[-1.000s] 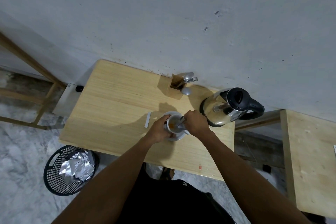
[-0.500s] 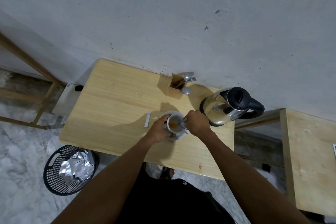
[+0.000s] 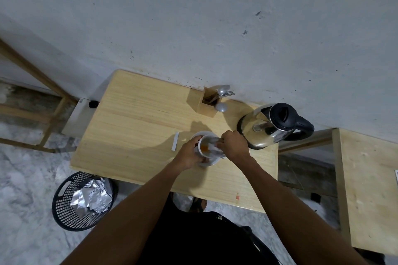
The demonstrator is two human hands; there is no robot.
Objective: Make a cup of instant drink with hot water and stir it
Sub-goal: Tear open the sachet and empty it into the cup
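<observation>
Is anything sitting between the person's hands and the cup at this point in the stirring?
Nothing visible does. The left hand is wrapped on the side of the white cup, and the right hand holds a blurred spoon dipped inside it. The kettle stands apart, just beyond the right hand.

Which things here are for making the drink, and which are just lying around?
For the drink: cup, saucer, spoon, kettle, left hand, right hand.
Just around: cutlery holder, white strip, basket with foil.
</observation>
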